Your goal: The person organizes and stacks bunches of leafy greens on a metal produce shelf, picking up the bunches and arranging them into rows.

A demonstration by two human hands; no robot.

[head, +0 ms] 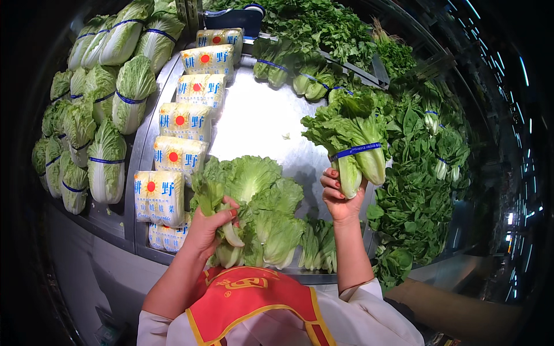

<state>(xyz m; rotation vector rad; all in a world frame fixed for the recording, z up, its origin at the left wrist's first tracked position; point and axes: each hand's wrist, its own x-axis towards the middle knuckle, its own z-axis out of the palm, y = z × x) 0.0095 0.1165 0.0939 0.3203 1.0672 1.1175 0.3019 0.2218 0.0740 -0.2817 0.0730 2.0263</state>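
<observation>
My right hand (342,199) grips the base of a romaine-type lettuce bundle (357,147) with a blue band around it, raised over the right part of the metal display shelf (311,173). In my left hand (216,220) is a detached lettuce leaf (231,233), its pale stem end pointing down between thumb and fingers. Loose heads of leafy lettuce (268,207) lie on the shelf just beyond my apron, beside and behind my left hand. A small leaf scrap (286,136) rests on the bright metal.
Bagged baby cabbages (173,156) form a row on the left, with banded napa cabbages (106,160) farther left. Banded lettuces (272,65) sit at the back. Leafy greens (415,207) are piled on the right; more greens (318,244) lie near the front edge.
</observation>
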